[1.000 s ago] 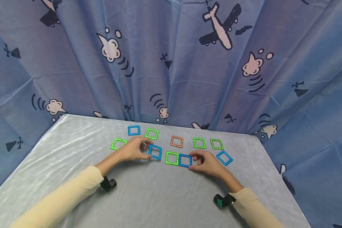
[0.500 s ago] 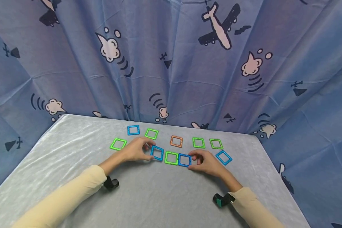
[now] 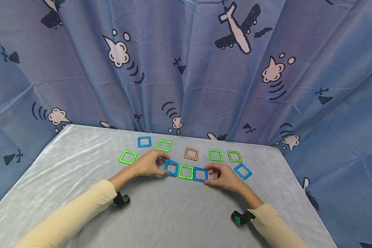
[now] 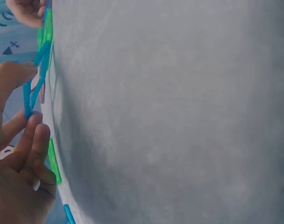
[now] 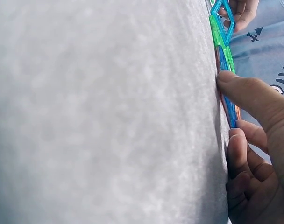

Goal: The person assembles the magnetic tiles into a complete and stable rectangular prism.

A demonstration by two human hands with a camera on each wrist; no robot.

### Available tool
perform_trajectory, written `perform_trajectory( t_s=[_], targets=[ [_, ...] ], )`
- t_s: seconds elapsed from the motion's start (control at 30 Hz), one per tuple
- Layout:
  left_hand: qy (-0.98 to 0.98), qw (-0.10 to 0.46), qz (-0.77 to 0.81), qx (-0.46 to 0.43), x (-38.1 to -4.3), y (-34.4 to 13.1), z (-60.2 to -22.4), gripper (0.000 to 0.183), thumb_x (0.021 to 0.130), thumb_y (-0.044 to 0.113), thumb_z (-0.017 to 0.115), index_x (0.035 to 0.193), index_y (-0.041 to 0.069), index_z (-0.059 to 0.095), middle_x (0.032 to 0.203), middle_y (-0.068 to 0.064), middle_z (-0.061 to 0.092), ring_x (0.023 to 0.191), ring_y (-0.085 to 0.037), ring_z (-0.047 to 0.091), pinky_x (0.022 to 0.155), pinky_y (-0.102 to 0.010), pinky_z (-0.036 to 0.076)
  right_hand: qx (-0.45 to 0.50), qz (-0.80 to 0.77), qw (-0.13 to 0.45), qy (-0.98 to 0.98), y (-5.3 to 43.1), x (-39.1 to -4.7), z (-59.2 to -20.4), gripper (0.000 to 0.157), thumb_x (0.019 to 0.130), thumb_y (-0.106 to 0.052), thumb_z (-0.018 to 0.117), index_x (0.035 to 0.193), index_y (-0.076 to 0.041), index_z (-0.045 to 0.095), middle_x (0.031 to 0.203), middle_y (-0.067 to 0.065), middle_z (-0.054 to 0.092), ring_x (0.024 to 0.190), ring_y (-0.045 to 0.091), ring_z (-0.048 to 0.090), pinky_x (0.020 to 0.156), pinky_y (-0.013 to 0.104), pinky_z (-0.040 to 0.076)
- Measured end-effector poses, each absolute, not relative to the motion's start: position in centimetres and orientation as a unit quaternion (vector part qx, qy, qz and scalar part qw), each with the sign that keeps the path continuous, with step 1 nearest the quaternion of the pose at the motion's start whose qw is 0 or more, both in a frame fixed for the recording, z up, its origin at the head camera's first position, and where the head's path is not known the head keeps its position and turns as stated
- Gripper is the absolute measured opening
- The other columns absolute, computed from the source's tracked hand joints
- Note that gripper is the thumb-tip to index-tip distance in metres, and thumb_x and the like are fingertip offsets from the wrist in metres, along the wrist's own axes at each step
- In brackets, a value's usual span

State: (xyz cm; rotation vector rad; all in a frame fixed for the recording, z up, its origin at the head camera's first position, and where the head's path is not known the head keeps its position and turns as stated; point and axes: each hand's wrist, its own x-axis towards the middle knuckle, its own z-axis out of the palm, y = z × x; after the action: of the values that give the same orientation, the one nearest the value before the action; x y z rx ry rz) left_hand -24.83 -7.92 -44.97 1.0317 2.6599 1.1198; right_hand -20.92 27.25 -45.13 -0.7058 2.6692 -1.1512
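Observation:
In the head view my left hand (image 3: 149,163) pinches a light blue square magnetic tile (image 3: 177,169) between thumb and fingers. It is tilted, and the left wrist view shows this light blue tile (image 4: 27,99) raised off the table, one end close to the green tile. A green square magnetic tile (image 3: 185,178) lies flat just to its right. Edge to edge with that green tile is a darker blue square tile (image 3: 200,180), gripped at its right side by my right hand (image 3: 224,176). The right wrist view has the thumb and fingers at the darker blue tile (image 5: 230,111).
Behind lie more tile frames: blue (image 3: 144,137), green (image 3: 164,140), orange (image 3: 191,149), and two green ones on the right. One green tile (image 3: 128,151) is left of my left hand; a blue tile (image 3: 239,174) sits beyond my right. A patterned curtain (image 3: 155,69) hangs behind the grey-covered table (image 3: 173,217).
My left hand has carried the light blue tile a little to the right, closer to the green tile, and tilted it. My right hand stays in place on the darker blue tile.

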Motion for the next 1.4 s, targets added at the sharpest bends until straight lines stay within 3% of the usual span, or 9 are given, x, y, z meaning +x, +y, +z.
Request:
perform_trajectory(
  t_s=[0.43,1.4],
  targets=[
    [0.869,0.04,0.362,0.334,-24.88,-7.33,-45.07,0.05,0.076,0.025,0.091,0.119,0.008,0.071,0.1,0.002,0.067,0.09,-0.016,0.062,0.079,-0.033,0.052,-0.229,-0.391,0.077,0.888,27.29,-20.81,-45.26,0.048,0.079,-0.021,0.091,0.118,-0.003,0.069,0.093,0.007,0.06,0.068,0.016,0.055,0.063,0.027,0.047],
    [0.842,0.034,0.407,0.353,-25.19,-6.89,-45.12,0.061,0.078,0.027,0.091,0.129,0.002,0.068,0.116,-0.002,0.069,0.096,-0.018,0.065,0.084,-0.037,0.053,-0.227,-0.377,0.075,0.895,27.04,-20.84,-45.1,0.048,0.079,-0.019,0.09,0.119,-0.003,0.069,0.093,0.007,0.06,0.069,0.015,0.056,0.063,0.028,0.048]
  ],
)
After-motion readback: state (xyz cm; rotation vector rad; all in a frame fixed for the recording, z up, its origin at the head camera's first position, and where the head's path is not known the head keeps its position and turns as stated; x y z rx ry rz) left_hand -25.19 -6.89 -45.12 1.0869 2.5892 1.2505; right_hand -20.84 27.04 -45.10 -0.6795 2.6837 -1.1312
